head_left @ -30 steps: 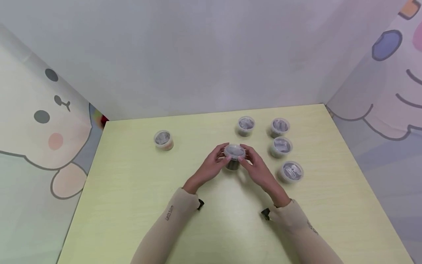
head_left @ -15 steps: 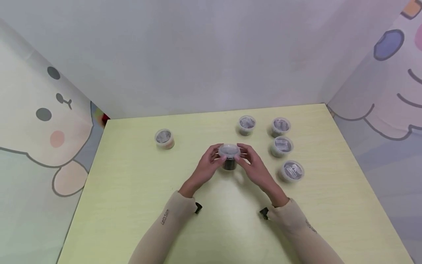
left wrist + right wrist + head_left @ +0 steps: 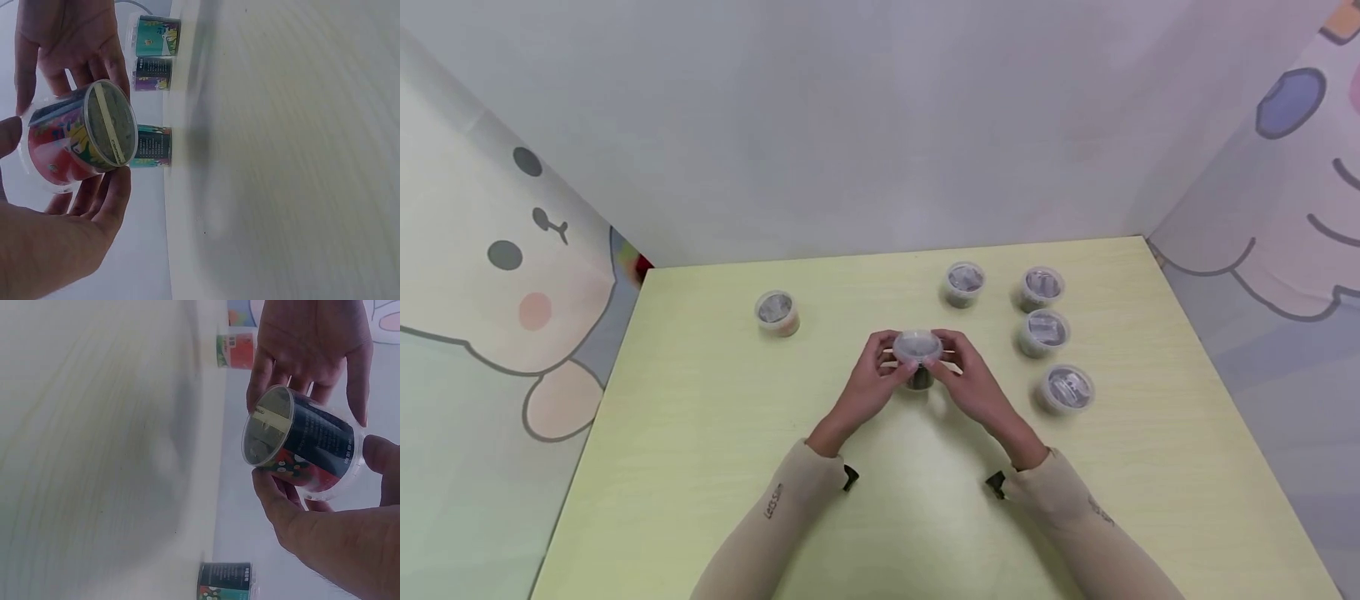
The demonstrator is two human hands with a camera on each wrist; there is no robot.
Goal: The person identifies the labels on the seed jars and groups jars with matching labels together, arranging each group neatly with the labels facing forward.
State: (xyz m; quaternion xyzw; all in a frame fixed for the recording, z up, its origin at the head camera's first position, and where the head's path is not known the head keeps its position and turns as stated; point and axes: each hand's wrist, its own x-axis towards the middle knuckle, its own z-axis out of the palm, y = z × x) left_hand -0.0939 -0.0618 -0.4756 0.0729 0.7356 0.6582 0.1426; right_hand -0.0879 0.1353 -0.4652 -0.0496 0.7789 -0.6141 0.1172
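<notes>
Fingers (image 3: 275,499) of the left hand (image 3: 867,387) and right hand (image 3: 976,387) gripped a lidded tub (image 3: 917,346) between them, just below the frame's centre, above the worktop (image 3: 700,433). It had shifted slightly left since a second earlier; four tubs (image 3: 1043,332) at right and a lone tub (image 3: 777,313) at upper left stayed put.

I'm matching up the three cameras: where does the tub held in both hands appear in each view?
Head: held tub, just right of and below centre, between left hand and right hand.
Left wrist: held tub, left side, near mid-height.
Right wrist: held tub, right of centre, near mid-height.
Shared landmark: pale tabletop.
</notes>
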